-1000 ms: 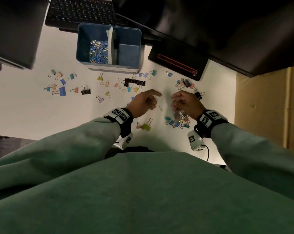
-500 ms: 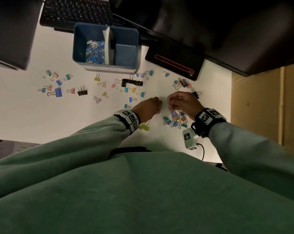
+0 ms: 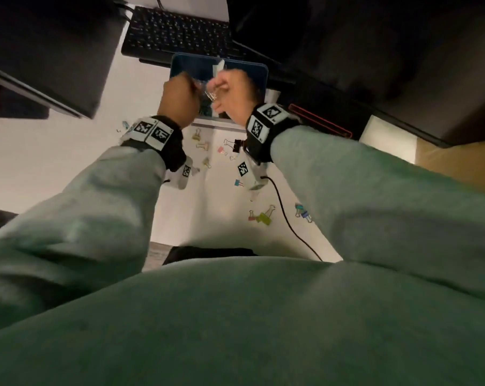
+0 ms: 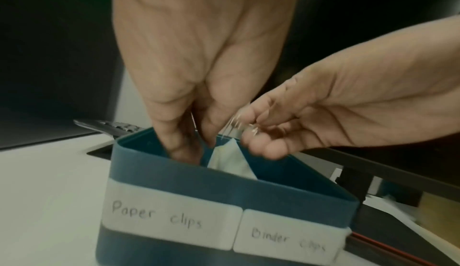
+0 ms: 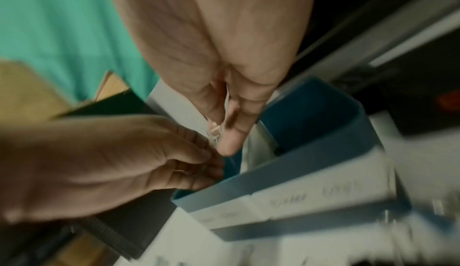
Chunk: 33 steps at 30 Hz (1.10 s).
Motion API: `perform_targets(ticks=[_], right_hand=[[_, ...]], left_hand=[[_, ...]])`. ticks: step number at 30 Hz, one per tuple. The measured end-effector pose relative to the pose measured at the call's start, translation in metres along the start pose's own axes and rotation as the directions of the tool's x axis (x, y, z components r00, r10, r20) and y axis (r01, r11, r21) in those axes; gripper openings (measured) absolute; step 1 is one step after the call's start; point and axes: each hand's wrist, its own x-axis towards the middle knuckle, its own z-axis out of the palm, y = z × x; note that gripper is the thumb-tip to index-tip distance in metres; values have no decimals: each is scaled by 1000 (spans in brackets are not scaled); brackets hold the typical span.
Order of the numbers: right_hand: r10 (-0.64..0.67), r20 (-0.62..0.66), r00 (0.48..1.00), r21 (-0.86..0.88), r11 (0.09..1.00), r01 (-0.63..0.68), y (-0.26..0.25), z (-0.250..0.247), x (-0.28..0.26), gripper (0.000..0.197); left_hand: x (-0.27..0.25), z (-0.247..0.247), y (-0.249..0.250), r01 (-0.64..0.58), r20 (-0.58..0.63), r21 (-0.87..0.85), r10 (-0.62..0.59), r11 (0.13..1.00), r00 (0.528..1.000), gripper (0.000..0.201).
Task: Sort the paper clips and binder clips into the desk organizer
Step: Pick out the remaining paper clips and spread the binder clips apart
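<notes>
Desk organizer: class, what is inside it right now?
In the desk organizer, a white divider and left hand fingertips show, over the side labelled paper clips. Its floor and contents are hidden.

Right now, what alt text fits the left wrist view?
Two hands, the left hand and the right hand, hold thin paper clips over a blue desk organizer with handwritten labels "Paper clips" and "Binder clips"; a white divider splits it.

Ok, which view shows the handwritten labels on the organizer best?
Left wrist: the organizer faces it, and its labels read "Paper clips" and "Binder clips". In the right wrist view they are blurred and unreadable. In the head view the hands and wrists hide them.
</notes>
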Motion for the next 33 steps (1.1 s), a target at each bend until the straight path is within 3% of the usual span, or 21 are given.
perform_targets(ticks=[3,5,7,9,11,13,14,16,20,22,24,26,30,33], right_hand=[[-95,25,995,-313,945,98,-8,-12,-7,29],[-88,35,995,-276,956,95,2,-39,-29,31],[1,15,1000,-222,975,2,34,-70,-62,25],[100,-23,995,-268,958,-102,80,-98,-104,18],[168,-48,985,-439,882,-172,128,-119,-144,12],[301,-80,950,-580,761,-290,167,-131,-178,9],[347,-88,934,-602,728,-327,182,-134,-193,11],[360,-60,931,-605,729,-321,201,-131,-217,26],[339,-13,941,-608,744,-277,217,-110,-232,45],[332,-66,941,-564,766,-309,221,-105,-226,35],[309,-99,946,-501,806,-316,224,-107,-220,20],[267,-109,957,-452,844,-287,225,-112,-218,13],[245,-154,957,-322,904,-283,224,-119,-219,15],[286,-209,935,-245,910,-333,225,-128,-217,17]], left_hand=[[2,4,0,-56,67,19,55,998,996,35],[-14,15,8,-166,-58,6,166,986,984,39],[-44,36,25,-268,-132,-36,261,963,956,29],[-82,69,47,-383,1,-110,385,917,923,16],[-118,108,69,-477,264,-161,503,864,823,21],[-144,145,86,-590,487,-137,573,796,659,34],[-153,159,91,-643,543,-112,589,758,599,41],[-161,180,96,-698,580,-62,595,714,556,50],[-156,189,89,-722,576,39,575,691,581,40],[-147,185,78,-708,563,75,556,703,611,30],[-137,181,65,-647,495,82,532,758,686,24],[-132,181,63,-616,414,85,534,783,737,27],[-144,197,94,-655,391,74,582,752,713,50],[-144,206,102,-593,409,53,524,803,747,63]])
